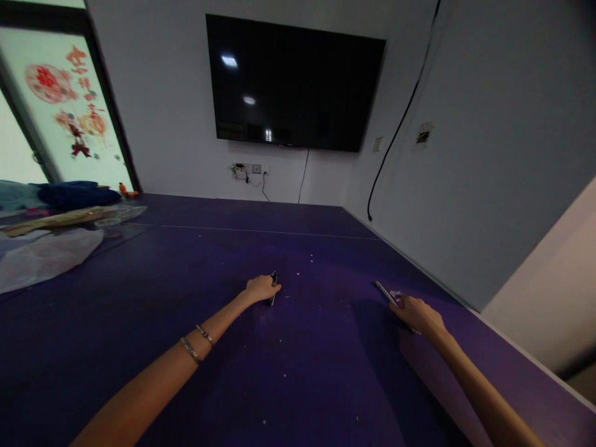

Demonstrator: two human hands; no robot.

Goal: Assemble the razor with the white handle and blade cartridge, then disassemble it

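Observation:
My left hand (261, 288) is closed around a small dark object with shiny silvery parts (272, 300), held close to the purple surface (298, 335). Its ends stick out above and below my fingers, and its kind is unclear. Farther right, my right hand (419, 313) grips a thin, grey, pen-like stick (385, 292) that points up and to the left. Something small and pale (395, 293) shows beside those fingers, too blurred to name. White specks (298, 274) are scattered over the surface between and below the hands.
At the left lie clear plastic sheeting (51, 254), a long tan item (65, 218) and dark blue cloth (81, 194). A small orange object (125, 191) stands behind. A black cable (395, 133) hangs along the right wall. A television (298, 87) is mounted ahead.

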